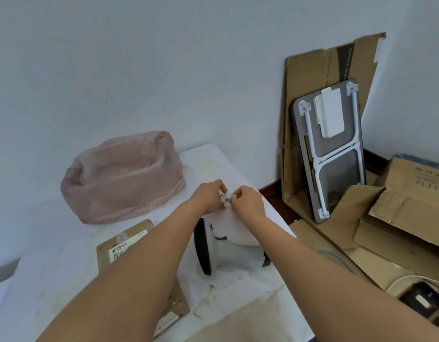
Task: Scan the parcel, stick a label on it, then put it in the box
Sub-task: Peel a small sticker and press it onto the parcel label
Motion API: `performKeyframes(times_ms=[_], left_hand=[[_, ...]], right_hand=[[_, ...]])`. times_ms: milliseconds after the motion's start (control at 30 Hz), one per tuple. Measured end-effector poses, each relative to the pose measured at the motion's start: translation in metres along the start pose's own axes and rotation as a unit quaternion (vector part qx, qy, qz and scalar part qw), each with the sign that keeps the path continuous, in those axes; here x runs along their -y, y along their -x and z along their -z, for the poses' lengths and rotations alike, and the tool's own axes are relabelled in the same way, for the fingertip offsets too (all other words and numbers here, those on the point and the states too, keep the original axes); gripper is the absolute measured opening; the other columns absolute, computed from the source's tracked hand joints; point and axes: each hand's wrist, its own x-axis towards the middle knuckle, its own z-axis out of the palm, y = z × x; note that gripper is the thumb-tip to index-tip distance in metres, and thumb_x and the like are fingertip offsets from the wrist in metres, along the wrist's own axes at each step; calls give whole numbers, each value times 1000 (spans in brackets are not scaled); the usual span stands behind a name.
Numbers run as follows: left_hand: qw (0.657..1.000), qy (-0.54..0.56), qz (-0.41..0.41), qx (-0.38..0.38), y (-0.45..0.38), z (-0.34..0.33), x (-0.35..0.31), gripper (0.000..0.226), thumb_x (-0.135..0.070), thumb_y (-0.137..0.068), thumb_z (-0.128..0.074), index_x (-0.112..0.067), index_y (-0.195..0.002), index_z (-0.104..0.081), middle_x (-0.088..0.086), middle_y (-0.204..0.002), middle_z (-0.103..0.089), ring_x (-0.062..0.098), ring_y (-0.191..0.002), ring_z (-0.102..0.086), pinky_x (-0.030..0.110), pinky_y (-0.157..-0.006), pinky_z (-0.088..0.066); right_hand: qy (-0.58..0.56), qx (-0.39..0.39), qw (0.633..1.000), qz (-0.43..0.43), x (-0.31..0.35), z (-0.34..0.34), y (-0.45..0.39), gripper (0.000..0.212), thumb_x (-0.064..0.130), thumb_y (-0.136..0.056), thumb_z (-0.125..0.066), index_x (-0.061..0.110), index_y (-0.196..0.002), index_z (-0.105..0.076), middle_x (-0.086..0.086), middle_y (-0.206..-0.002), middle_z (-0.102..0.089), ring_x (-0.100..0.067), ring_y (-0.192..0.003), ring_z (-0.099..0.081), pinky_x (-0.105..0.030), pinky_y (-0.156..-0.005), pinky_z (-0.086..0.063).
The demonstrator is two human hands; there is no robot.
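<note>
White worktop [65,243] across lower left; on it, crinkled pink plastic bag [122,176] left of centre, flat brown cardboard parcel [120,243] lower left, half hidden beneath forearm. At centre, left hand [208,197] and right hand [248,202], fingers pinched closed on small white paper label [226,198].

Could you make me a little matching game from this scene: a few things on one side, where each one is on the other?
Things:
1. small label
2. pink plastic bag
3. brown parcel
4. folding table

Places:
A. leaning against cardboard by the wall
B. lying on the table, partly under the left forearm
C. pinched between both hands
D. at the far end of the table

Pairs: 1-C, 2-D, 3-B, 4-A
</note>
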Motion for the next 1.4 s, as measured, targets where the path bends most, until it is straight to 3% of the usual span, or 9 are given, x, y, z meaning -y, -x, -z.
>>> performKeyframes(times_ms=[133, 300, 533, 700, 800, 1000, 1133, 1300, 1400], left_hand=[[1000, -8, 7, 10, -2, 1, -1, 42, -17, -84, -72, -18, -123, -59, 7, -122, -64, 23, -114, -57, 24, -78, -38], [999, -31, -21, -2, 0, 3, -3, 42, -22, -83, -75, -16, -123, -63, 9, -126, -55, 23, -106, -56, 23, -81, -38], [1000, -12, -21, 0, 4, 3, -6, 28, -21, -87, -68, -12, -114, -68, 5, -113, -67, 21, -102, -59, 23, -80, -42], [987, 159, 9, 0, 11, 10, -1, 26, -4, -85, -65, -12, -110, -68, 5, -93, -63, 20, -79, -61, 22, -72, -52], [966, 259, 23, 1, 20, 22, 0, 29, 3, -88, -61, -7, -116, -65, 9, -94, -63, 23, -83, -64, 28, -85, -57], [943, 329, 13, -46, 45, 37, 7, 31, -36, -90, -67, -9, -105, -69, 5, -94, -71, 19, -90, -71, 29, -90, -56], [943, 317, -12, -103, 69, 52, 18, 23, -19, -94, -65, -1, -108, -67, 12, -101, -73, 17, -87, -67, 26, -86, -58], [925, 339, -9, -170, 97, 85, 46, 17, -10, -95, -62, 2, -104, -71, 9, -89, -70, 15, -80, -64, 16, -73, -58], [911, 365, -1, -191, 111, 107, 72, 14, -6, -95, -61, 1, -98, -73, 10, -84, -67, 15, -75, -63, 20, -72, -60]], right_hand=[[25, 12, 1000, 8, 0, 0, 0, 22, 12, -87, -54, 13, -107, -64, -7, -114, -65, -20, -88, -56, -30, -71, -43], [48, 30, 998, 13, 0, 4, 1, 33, 13, -88, -55, 15, -120, -62, -7, -124, -62, -24, -108, -61, -31, -80, -47], [85, 39, 995, 32, 2, 4, 4, 31, 15, -87, -57, 15, -118, -64, -9, -122, -63, -27, -108, -61, -32, -79, -45], [37, 22, 998, 37, 0, 5, 6, 32, 26, -89, -59, 17, -120, -63, -6, -117, -65, -24, -102, -62, -31, -76, -46], [-4, -3, 999, 52, 5, 6, 9, 28, 25, -89, -59, 15, -115, -64, 0, -100, -61, -19, -87, -57, -29, -70, -43], [-31, -27, 995, 96, 30, 5, 26, 25, 32, -92, -57, 14, -107, -63, 2, -93, -59, -18, -82, -57, -30, -68, -44], [-39, -24, 991, 128, 53, -2, 39, 22, 32, -90, -59, 14, -101, -64, 2, -87, -61, -19, -80, -59, -31, -67, -45], [-78, 3, 982, 171, 93, -20, 55, 18, 32, -87, -63, 17, -98, -65, 0, -86, -62, -19, -80, -58, -29, -65, -42], [-89, 23, 974, 208, 120, -35, 62, 15, 29, -87, -64, 19, -97, -64, 3, -82, -59, -17, -77, -55, -25, -58, -38]])
